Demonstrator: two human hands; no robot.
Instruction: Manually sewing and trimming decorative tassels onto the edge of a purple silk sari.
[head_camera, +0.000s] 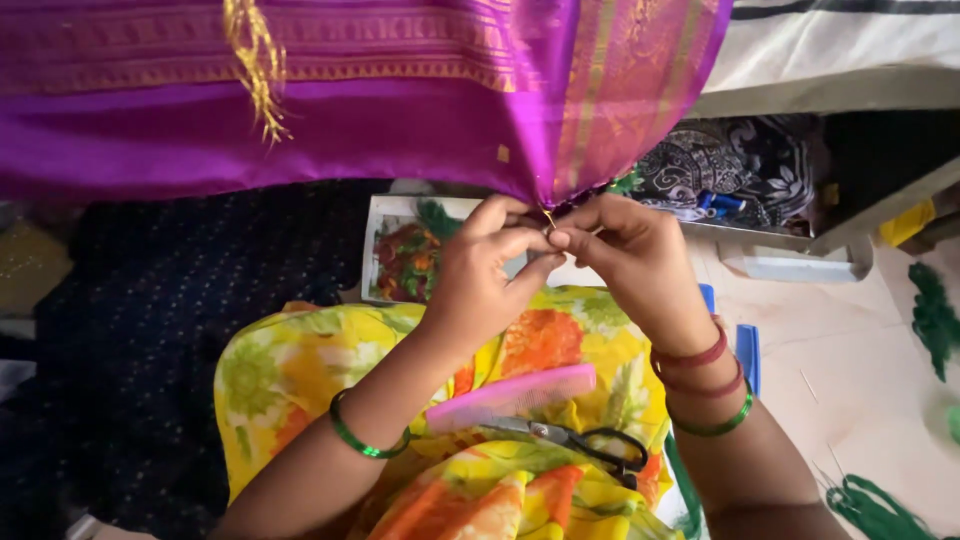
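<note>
A magenta silk cloth with gold woven borders hangs across the top. Its lower corner comes down to a point at centre. My left hand and my right hand meet at that corner, fingertips pinched together on the cloth's edge and a thin gold thread. A tassel of gold threads dangles higher on the cloth at left. On my lap, covered in yellow floral fabric, lie a pink comb and black-handled scissors.
A small box of mixed coloured bits sits behind my left hand. Blue combs lie by my right wrist. Green thread bundles lie on the pale floor at right. Dark dotted fabric is at left, patterned black cloth at upper right.
</note>
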